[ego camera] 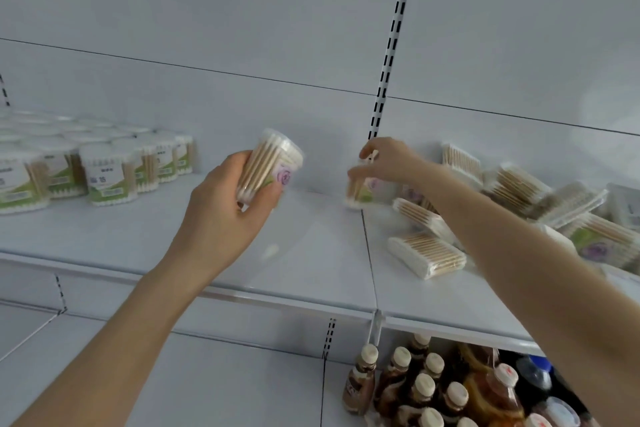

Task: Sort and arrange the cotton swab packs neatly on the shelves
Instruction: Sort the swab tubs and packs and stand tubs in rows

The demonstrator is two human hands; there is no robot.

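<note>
Green-label tubs [104, 173] stood sorted at the left of the shelf [311, 253]. The left hand [225, 208] gripped one floral tub [268, 163] above it. The right hand [388, 159] grasped a second tub [358, 191] standing there. The pile [502, 201] at right was unsorted.

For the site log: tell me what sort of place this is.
Likely a retail shop aisle: white shelving on a slotted upright, rows of identical cotton swab tubs on the shelf, and bottled drinks stocked below.
</note>
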